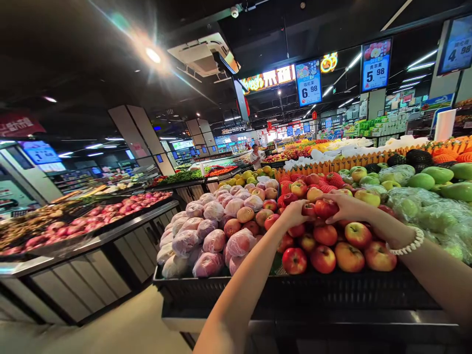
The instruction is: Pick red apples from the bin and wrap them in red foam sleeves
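My left hand [294, 214] is closed around the near side of a small red apple [309, 210], over the heap of loose apples. Right beside it, my right hand [344, 205], with a white coiled band [411, 242] on the wrist, curls its fingers over a larger red apple [326, 209]. The two apples sit side by side between my hands, on or just above the pile. Below them lie more red and yellow apples, such as a red apple [294, 260] in the front row. My palms hide part of the fruit.
Film-wrapped apples [208, 264] fill the left part of the black crate [184, 282]. Bagged green fruit [424, 211] lies to the right. Across the aisle floor [121, 322] stands a stall of red onions [106, 214]. A person [255, 156] is farther back.
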Available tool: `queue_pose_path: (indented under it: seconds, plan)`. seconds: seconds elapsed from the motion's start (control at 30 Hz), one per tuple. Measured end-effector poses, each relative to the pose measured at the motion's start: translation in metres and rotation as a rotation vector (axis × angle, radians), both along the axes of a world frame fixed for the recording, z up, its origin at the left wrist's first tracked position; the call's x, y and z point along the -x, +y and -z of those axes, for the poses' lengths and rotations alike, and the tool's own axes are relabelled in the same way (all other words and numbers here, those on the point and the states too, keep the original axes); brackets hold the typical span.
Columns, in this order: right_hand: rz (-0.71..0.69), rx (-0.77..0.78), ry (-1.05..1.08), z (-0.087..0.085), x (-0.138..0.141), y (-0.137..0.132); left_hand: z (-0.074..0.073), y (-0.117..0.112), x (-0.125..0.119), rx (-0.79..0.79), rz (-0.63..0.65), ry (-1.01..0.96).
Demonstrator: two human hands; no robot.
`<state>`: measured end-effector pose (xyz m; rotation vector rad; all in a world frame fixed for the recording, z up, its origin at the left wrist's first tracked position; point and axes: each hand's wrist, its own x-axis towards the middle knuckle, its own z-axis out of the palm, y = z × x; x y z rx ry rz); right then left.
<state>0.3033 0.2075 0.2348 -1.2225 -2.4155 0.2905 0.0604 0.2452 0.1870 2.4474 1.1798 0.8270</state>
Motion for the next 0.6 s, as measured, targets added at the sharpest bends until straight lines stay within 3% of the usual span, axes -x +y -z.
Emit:
queue_pose_path:
  seconds: [0.27, 0.43, 0.6]
  plan:
    - [-0.043, 0.017, -0.155, -0.008, 0.01, -0.005, 0.003, 0.01, 0.012, -0.003, 0.064, -0.002]
    - [-0.031, -0.034, -0.173, 0.01, 0.008, -0.008, 0.004, 0.003, 0.005, -0.047, 0.067, -0.009]
    - [0.174, -0.105, 0.001, 0.028, 0.011, -0.016, -0.007, -0.029, 0.015, -0.137, -0.059, -0.131]
